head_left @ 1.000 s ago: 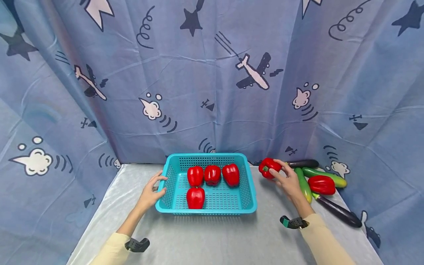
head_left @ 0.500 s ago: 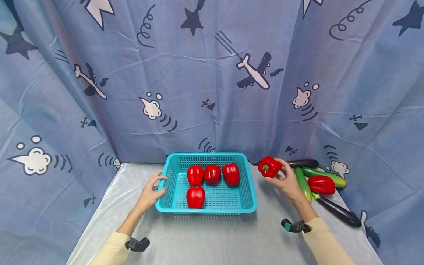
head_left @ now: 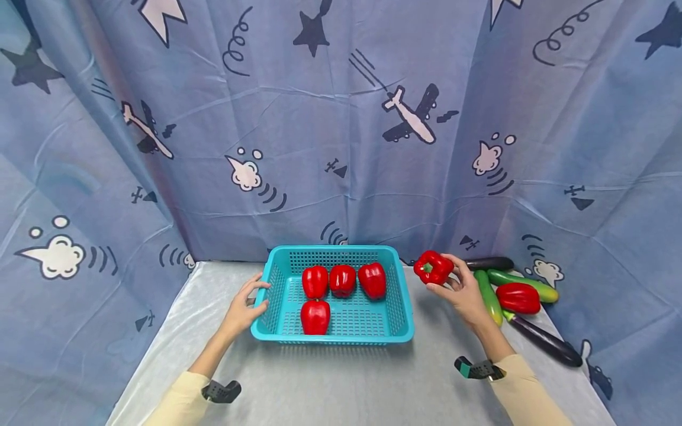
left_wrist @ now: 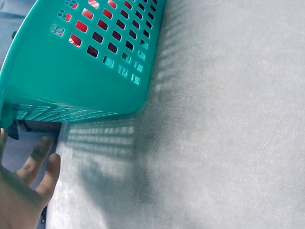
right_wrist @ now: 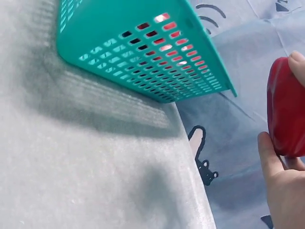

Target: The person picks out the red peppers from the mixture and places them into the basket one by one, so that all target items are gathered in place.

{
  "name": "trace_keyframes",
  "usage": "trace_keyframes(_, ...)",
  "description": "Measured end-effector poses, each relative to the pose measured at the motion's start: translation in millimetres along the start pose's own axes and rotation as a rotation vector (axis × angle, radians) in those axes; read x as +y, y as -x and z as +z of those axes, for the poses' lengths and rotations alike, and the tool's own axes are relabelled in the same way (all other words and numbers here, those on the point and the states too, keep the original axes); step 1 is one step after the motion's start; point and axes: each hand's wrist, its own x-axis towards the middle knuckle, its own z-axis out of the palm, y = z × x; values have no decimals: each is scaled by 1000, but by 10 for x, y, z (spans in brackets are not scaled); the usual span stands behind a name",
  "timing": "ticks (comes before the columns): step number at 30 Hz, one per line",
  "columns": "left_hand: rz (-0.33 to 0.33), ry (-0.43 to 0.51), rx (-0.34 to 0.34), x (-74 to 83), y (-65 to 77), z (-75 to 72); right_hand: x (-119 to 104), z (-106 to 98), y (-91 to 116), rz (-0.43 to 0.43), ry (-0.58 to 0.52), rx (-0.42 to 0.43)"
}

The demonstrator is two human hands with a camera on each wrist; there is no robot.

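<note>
The glossy red bell pepper (head_left: 440,268) was raised slightly in the right grip (head_left: 465,296).
Compared with one second earlier, the thumb had gone from the pepper's front to its lower side, and the right grip pinched it between thumb and fingers. The pepper was to the right of the rectangular turquoise plastic basket (head_left: 333,339), outside it. It seemed fully carried, clear of the pale grey surface (head_left: 341,387). The left grip (head_left: 240,310) rested with loose fingers at the basket's left rim.
</note>
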Motion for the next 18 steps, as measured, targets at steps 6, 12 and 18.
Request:
trace_keyframes(6,-3,-5,7,24,0,6,-84,21,-7,-35,0,-9)
trace_keyframes(12,2,-6,11,30,6,4,-197,82,-15,-20,4,-32)
trace_keyframes(18,19,-4,14,2,-3,8,-228,146,15,-22,-18,-72)
